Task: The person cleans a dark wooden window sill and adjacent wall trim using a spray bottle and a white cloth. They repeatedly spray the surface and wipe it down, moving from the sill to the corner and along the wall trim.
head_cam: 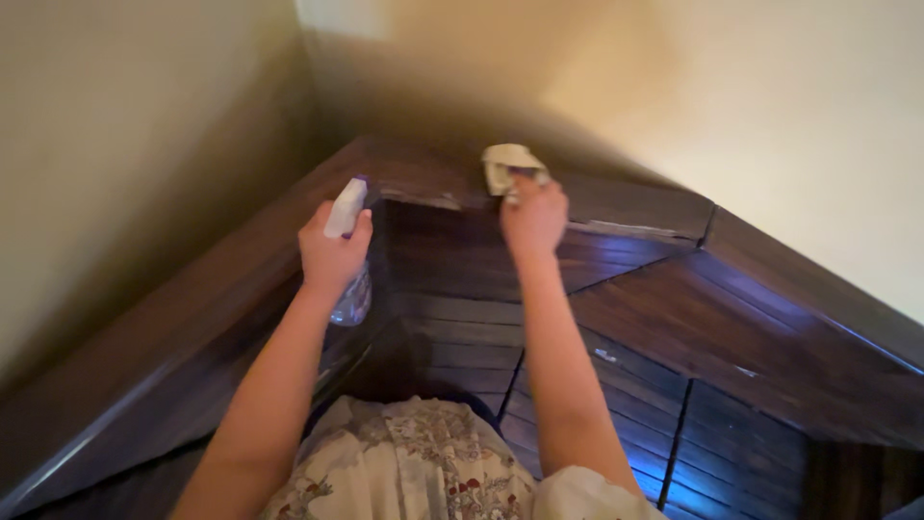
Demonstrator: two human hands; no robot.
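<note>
My left hand (pixel 330 252) grips a clear spray bottle (pixel 349 289) with a white and purple nozzle, held upright near the corner. My right hand (pixel 532 217) reaches further and presses a crumpled pale cloth (pixel 511 164) against the top edge of the dark wooden baseboard (pixel 635 207) where it meets the wall. Pale scuffed patches show along that edge on both sides of the cloth. Both forearms stretch forward from the bottom of the view.
Dark wood stair treads (pixel 664 318) fan around a corner between two cream walls (pixel 770 116). A sloping dark baseboard (pixel 173 347) runs down the left. My floral patterned clothing (pixel 414 462) fills the bottom centre.
</note>
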